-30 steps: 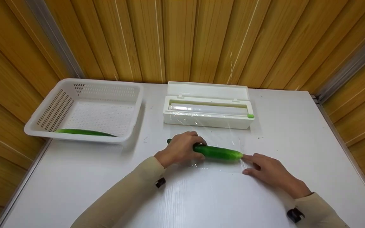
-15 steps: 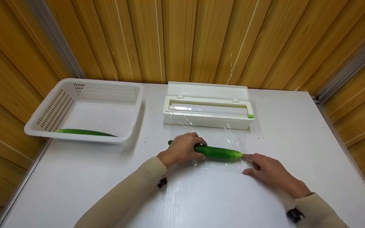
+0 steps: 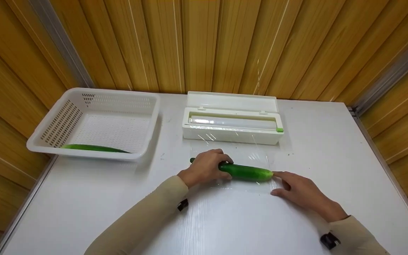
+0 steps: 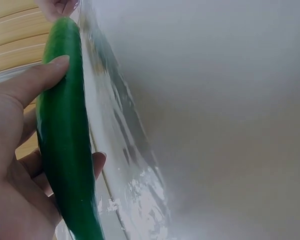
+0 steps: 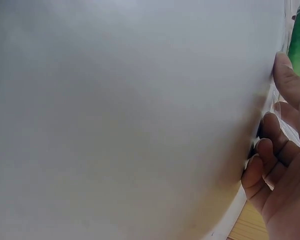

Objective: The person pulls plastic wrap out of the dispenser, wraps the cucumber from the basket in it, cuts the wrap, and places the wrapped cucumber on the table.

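Observation:
My left hand [image 3: 207,164] grips a green cucumber [image 3: 248,172] from above, near its dark stem end. In the left wrist view the thumb lies along one side of the cucumber [image 4: 65,130] and the fingers wrap round beneath. Clear plastic wrap [image 3: 232,187] is spread under it, running down from a white dispenser box [image 3: 232,136]. At the pale tip, my right hand [image 3: 301,189] touches the cucumber with an extended index finger. Its thumb rests by the wrap's right edge, and the other fingers bend loosely in the right wrist view.
A white perforated basket [image 3: 94,153] stands at the left, with another cucumber [image 3: 94,147] lying along its near side. The dispenser's lid [image 3: 232,101] is raised, showing the wrap roll [image 3: 232,121]. Wood-patterned panels [image 3: 204,46] rise behind the white table [image 3: 246,226].
The left hand has shifted slightly to the right and toward the person, carrying the cucumber a little along the wrap. The right hand has hardly moved.

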The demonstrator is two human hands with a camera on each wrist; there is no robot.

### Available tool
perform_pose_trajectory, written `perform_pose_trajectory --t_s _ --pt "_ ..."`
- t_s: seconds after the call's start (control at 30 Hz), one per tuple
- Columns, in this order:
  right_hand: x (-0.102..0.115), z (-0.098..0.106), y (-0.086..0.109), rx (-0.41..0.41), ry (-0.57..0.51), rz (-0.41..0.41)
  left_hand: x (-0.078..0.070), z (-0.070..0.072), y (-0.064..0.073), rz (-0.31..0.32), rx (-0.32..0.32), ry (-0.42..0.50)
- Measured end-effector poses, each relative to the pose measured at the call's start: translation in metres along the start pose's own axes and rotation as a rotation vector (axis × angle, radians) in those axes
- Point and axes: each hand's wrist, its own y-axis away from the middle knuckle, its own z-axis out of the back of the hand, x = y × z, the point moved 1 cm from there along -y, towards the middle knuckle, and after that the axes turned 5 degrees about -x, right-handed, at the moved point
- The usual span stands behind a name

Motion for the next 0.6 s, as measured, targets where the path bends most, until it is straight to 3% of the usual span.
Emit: perform_pose_trajectory --t_s 0.6 --pt "-0.0007 -0.0014 -0.0005 -0.003 0.004 -0.012 0.0011 -0.0053 0.0 -0.006 -0.002 -0.016"
